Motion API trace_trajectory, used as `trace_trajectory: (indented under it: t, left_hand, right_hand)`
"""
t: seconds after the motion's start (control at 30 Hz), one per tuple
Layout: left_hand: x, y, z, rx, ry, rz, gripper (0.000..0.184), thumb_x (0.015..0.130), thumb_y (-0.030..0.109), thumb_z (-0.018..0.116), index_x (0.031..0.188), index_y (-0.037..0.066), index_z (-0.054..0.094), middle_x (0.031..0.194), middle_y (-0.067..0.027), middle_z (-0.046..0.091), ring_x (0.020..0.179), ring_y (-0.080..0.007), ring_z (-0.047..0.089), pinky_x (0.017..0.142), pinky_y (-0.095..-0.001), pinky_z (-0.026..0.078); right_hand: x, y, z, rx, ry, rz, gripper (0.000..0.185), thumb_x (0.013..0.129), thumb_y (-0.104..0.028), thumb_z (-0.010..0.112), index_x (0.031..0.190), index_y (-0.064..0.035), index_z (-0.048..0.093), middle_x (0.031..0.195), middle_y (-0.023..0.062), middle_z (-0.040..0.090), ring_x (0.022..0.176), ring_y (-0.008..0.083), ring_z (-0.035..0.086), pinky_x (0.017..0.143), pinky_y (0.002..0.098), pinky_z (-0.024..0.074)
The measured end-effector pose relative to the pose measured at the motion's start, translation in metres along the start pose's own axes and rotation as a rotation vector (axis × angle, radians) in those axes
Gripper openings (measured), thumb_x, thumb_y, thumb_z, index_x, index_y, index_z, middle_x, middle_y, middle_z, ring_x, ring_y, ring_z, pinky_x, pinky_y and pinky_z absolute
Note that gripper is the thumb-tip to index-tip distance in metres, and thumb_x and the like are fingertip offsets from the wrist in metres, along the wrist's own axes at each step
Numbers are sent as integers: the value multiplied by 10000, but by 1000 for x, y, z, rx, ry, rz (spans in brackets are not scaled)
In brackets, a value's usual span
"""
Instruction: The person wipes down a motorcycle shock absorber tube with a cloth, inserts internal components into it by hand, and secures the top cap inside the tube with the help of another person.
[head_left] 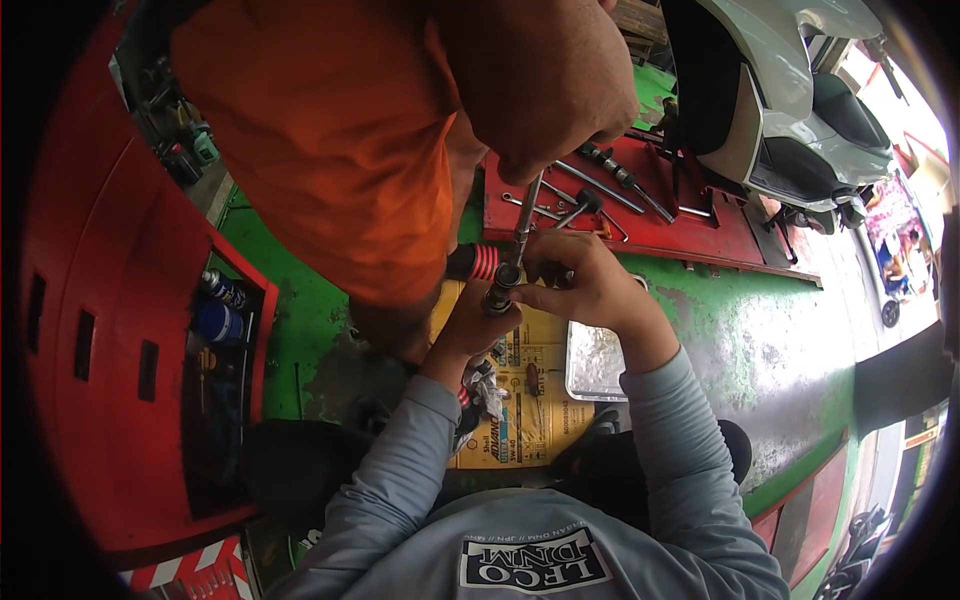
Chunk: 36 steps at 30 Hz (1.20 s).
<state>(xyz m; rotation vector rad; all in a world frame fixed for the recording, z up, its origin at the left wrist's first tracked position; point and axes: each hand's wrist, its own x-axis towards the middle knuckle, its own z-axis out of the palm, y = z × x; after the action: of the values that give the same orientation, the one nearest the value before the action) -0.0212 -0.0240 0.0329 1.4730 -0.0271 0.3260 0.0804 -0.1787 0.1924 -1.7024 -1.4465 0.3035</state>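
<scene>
A slim metal rod point(524, 225) stands up from a dark round metal tube point(500, 293) in front of me. My left hand point(478, 325) is wrapped round the tube from the left, low on it. From the right, my right hand point(585, 280) has its fingers curled, with thumb and forefinger at the tube's ringed top. Its other fingers bend inward, and I cannot make out whether they hold anything more. The tube's lower end is hidden by my left hand. Below lie yellow cardboard point(540, 440) and a screwdriver point(532, 378) with a reddish handle.
A person in orange clothing point(330, 140) is close ahead. A clear plastic tray point(594, 390) sits right of the cardboard. Tools lie on a red platform point(700, 235) by a white scooter point(790, 110). A red cabinet point(110, 330) with cans and bottles is at left.
</scene>
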Motion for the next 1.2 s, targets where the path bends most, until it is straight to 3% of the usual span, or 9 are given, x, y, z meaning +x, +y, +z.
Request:
trace_trajectory:
  t: [0.17,0.6,0.7,0.9,1.2]
  left_hand:
    - [-1,3,1,-57,-5,-24,232,843,44,716,1003,95,556,735,18,608,576,-59,589,494,-234,459]
    - [2,4,1,-22,-30,64,159,902,73,689,989,97,558,692,40,579,551,-32,563,467,-219,433]
    - [0,7,2,-31,-24,38,190,897,62,689,1021,93,549,709,33,586,553,-35,565,467,-220,439]
    - [1,6,2,-42,-3,33,272,862,27,691,1073,87,530,736,22,594,558,-41,566,477,-221,447]
    - [0,10,3,-25,2,6,250,858,20,684,1058,77,546,719,28,578,561,-41,563,484,-219,446]
  right_hand:
    - [1,1,3,47,28,-31,282,798,-116,868,931,-14,641,762,17,593,666,114,540,611,288,447]
    - [0,2,6,16,42,-22,293,775,-155,889,886,-35,646,762,7,598,660,105,534,583,273,423]
    - [1,3,4,-11,20,-53,310,792,-117,852,1017,2,676,743,54,585,661,149,536,604,318,455]
    - [-1,1,7,58,26,16,300,801,-115,852,1014,0,674,755,31,575,669,114,521,597,293,440]
    - [-3,4,7,87,22,52,347,793,-138,867,1061,0,695,778,36,600,683,117,542,614,291,455]
